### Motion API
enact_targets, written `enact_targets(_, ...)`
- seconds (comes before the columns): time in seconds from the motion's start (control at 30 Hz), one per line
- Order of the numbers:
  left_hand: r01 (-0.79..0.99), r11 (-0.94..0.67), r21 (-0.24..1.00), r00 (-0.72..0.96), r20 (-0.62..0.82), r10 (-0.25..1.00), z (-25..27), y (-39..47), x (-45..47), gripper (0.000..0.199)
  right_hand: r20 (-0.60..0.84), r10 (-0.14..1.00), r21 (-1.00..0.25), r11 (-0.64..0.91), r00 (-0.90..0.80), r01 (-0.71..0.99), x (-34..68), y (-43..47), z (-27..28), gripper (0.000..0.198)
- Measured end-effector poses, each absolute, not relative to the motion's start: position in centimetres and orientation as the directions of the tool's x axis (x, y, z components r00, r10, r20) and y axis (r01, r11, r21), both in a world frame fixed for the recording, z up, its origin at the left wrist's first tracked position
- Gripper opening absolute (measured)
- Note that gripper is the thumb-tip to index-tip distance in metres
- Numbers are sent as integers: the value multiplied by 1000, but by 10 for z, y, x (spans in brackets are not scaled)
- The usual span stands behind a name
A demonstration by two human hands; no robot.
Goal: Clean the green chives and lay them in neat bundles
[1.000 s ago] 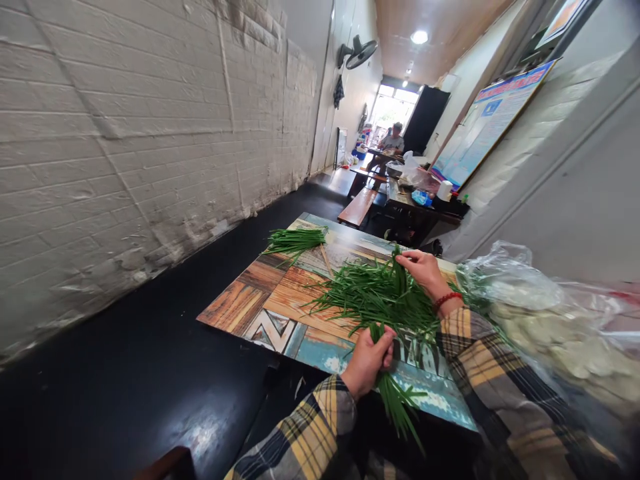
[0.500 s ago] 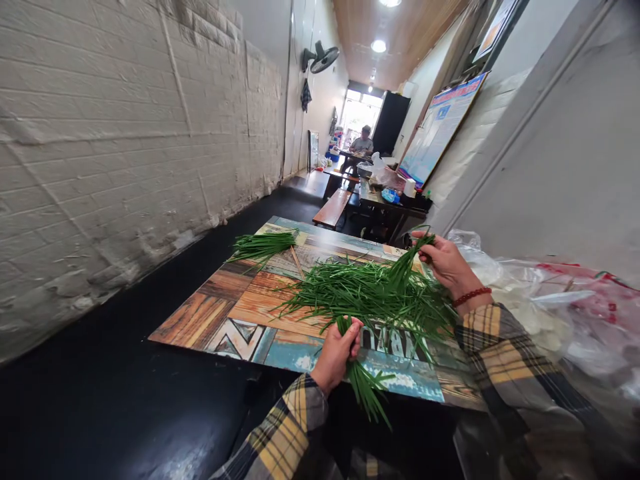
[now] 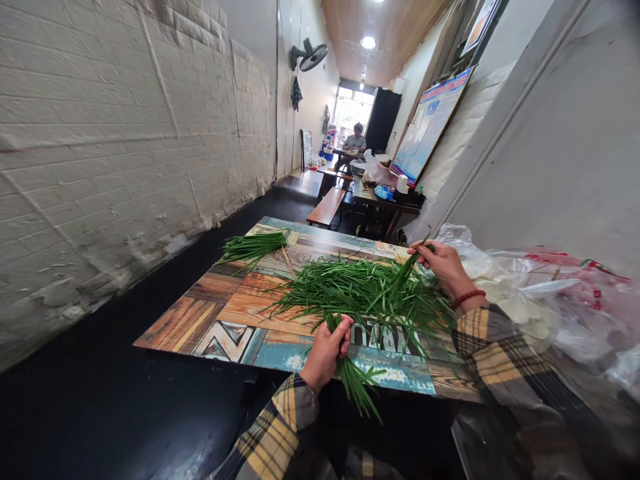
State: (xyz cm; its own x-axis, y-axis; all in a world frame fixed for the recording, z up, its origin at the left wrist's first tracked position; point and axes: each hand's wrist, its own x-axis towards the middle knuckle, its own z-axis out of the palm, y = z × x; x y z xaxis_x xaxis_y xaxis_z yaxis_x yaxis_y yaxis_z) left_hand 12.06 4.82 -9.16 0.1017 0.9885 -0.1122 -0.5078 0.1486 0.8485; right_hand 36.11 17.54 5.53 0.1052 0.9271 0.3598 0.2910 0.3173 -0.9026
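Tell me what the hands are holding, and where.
Left hand grips a chive bunch mid-length; right hand pinches a few chive stalks by one end.

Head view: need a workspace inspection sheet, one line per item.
Surface: table with painted plank pattern, mostly bare at its left end.
Job's things: loose pile of green chives mid-table; small bundle at the far left corner.
Clutter: clear plastic bags on the right.
Grips: left hand shut on a bunch of chives hanging over the near edge; right hand pinching a few blades from the pile.
Cables: nothing seen.
Surroundings: white brick wall left, wall fan, seated person far back.
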Motion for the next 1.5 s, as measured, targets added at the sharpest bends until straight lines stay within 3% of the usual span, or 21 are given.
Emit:
enact_targets(0.2, -508, 139, 850, 116, -92, 989, -95, 50, 121, 38, 347, 922, -929, 313, 170, 198, 374, 179, 52, 19)
enact_targets(0.47, -498, 131, 857, 126, -77, 989, -95, 50, 121, 36, 349, 912, -927, 302, 217, 224, 376, 175, 45, 16)
enact_targets(0.87, -495, 136, 858, 144, -73, 987, -93, 48, 120, 38, 359, 917, -929, 334, 175, 156, 359, 165, 42, 21)
enact_targets(1.07, -492, 146, 858, 232, -33, 972, -96, 48, 119, 32, 290, 939, -950, 306, 186, -62, 346, 157, 43, 23)
enact_targets(1.37, -710, 282, 645, 297, -90, 951, -77, 25, 123, 28, 263, 954, -926, 291, 145, -239, 307, 139, 35, 19)
enact_targets(1.5, -749, 333, 573, 377, -45, 925, -55, 11, 143, 41, 300, 939, -901, 337, 169, -274, 274, 126, 29, 18)
